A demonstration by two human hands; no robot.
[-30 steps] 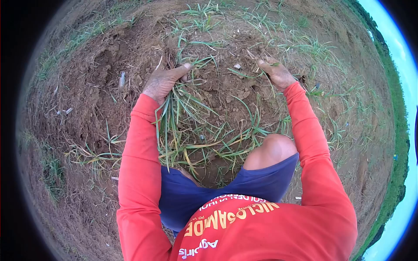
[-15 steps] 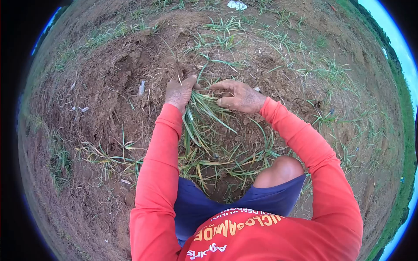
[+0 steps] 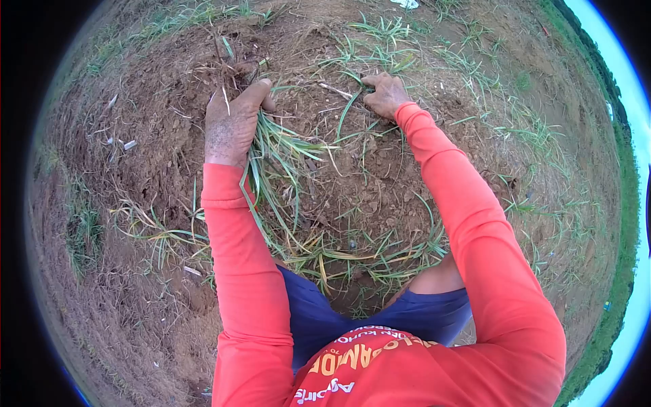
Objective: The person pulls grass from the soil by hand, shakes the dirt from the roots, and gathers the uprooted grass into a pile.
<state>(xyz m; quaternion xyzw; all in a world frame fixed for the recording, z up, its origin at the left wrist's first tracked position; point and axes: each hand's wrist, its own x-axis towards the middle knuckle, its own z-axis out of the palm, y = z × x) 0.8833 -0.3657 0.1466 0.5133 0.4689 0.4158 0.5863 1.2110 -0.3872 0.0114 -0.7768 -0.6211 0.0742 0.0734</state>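
Observation:
My left hand [image 3: 234,125] is closed around a bunch of green plants [image 3: 271,146]. Brown, soil-covered roots [image 3: 234,71] stick out above its fingers, and long leaves hang down beside my wrist. Farther right and a little forward, my right hand [image 3: 386,95] reaches down to the ground with its fingers bent together at the base of a green plant [image 3: 386,30]. Its fingertips are partly hidden against the leaves, and what they pinch is too small to name. A thin green leaf [image 3: 344,117] curves on the soil beside that hand.
Brown soil [image 3: 366,190] with scattered dry stems surrounds my hands. Green and yellow grass [image 3: 325,258] lies before my bent knees. Small pale scraps [image 3: 130,144] lie at the left, and a white piece [image 3: 405,3] at the top edge.
My left hand has moved left and forward with the bunch, its roots now showing. My right hand has moved away from it, forward and right, to another plant.

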